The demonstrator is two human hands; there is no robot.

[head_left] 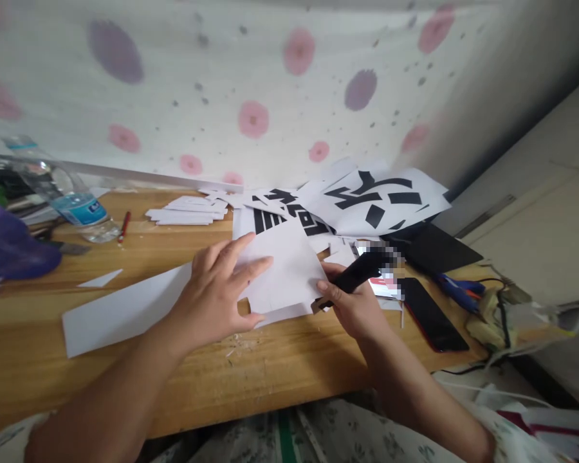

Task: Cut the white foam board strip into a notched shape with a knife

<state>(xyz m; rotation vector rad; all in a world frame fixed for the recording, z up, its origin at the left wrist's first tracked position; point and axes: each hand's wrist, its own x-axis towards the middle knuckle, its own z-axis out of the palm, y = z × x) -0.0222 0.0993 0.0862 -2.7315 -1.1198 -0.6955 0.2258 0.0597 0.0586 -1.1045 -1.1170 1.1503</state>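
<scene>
A white piece of card or stiff paper (287, 267) is between my two hands above the desk, its lower edge showing a narrow strip beneath. My left hand (222, 283) grips its left side, fingers spread over the top and thumb at the lower corner. In my right hand (354, 305) is a black-handled utility knife (354, 271), its metal end pointing down-left by the card's right corner. The right thumb lies near the card's edge; the other right fingers are partly hidden. A long white strip (125, 312) lies under the left forearm.
Cut white pieces (190, 211) and printed sheets (381, 199) lie at the back. On the left are a water bottle (80, 206), a red pencil (124, 226) and a purple object (17, 241). A dark phone (434, 315) and blue-handled pliers (456, 292) lie right.
</scene>
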